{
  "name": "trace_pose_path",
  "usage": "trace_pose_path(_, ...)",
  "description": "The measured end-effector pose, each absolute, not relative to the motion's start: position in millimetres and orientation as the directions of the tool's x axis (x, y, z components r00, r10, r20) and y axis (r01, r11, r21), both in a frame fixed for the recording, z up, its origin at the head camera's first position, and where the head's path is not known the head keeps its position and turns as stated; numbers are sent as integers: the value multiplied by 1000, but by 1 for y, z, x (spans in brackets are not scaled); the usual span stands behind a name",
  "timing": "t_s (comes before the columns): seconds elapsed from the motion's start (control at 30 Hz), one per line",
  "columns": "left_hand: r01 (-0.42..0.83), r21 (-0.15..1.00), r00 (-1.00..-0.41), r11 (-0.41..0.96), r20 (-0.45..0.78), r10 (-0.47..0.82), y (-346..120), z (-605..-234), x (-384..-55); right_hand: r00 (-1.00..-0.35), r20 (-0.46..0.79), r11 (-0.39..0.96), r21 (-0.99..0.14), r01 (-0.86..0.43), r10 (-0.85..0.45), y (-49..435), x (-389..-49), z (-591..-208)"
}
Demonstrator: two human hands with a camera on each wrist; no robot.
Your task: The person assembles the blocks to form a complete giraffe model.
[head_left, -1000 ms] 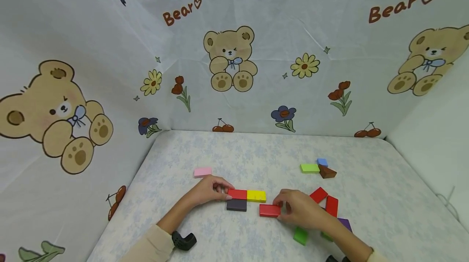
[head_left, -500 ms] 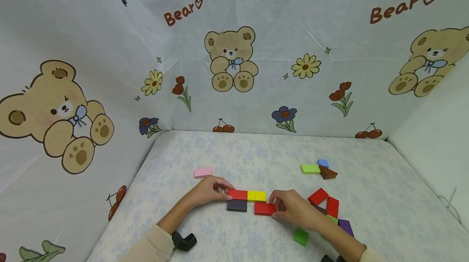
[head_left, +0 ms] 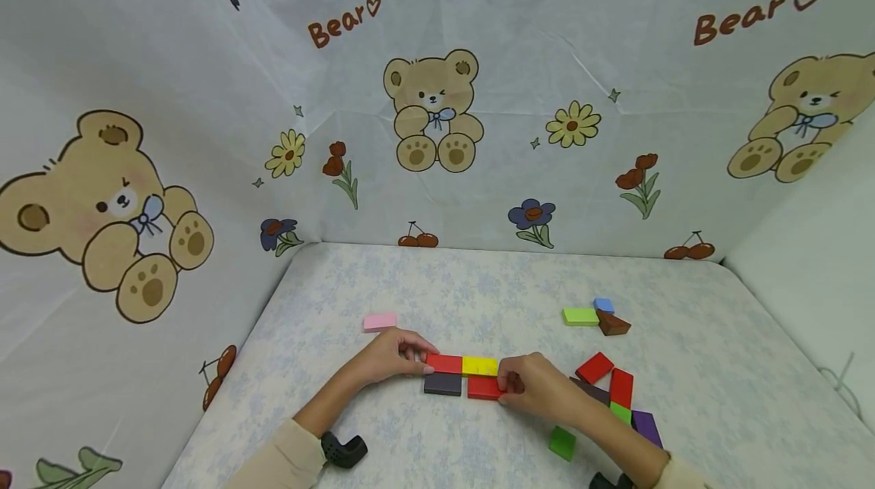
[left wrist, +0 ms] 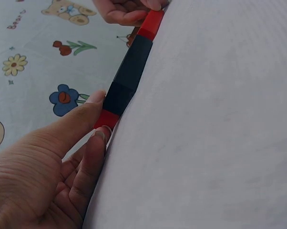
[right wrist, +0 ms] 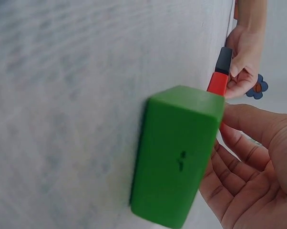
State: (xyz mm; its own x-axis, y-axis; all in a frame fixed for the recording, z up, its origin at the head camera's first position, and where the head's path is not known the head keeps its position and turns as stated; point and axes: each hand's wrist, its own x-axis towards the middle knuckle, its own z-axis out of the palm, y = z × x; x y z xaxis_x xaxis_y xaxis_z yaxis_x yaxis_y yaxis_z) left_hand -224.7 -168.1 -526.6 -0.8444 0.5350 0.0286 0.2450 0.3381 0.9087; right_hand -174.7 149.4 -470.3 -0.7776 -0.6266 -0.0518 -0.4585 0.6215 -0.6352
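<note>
My left hand pinches the left end of a flat red block, which lies end to end with a yellow block. Directly in front of that red block is a black block. Between thumb and fingers my right hand grips the right end of a second red block, just in front of the yellow one and beside the black one. From the left wrist, the black block shows between the red ends. The right wrist view has my right hand partly behind a large-looking green block.
Near my right forearm lie a green block, red blocks, a dark block and a purple block. Farther back are lime, blue and brown blocks. A pink block lies behind my left hand.
My right hand has slid its red block leftward across the table, bringing it close to the black block and in front of the yellow one. The left hand has stayed in place.
</note>
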Motion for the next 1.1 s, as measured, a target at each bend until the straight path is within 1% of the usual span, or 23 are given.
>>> trace_pose_path(0.47,242,903,-850,354,21,526,-167,-526,-224,-784,-71,637,-631,-444,-617,143,-176,-471)
trace_pose_path(0.73,245,913,-844,328,34,536,-164,-510,-214,-792,-76,649,-622,-438,-606,139,-176,-471)
trace_pose_path(0.93,250,896,-852,368,22,523,-166,-525,-223,-795,-78,652,-623,-432,-601,138,-176,-470)
trace_pose_path(1.1,249,899,-849,360,24,527,-167,-529,-225,-790,-69,646,-622,-443,-609,138,-176,-470)
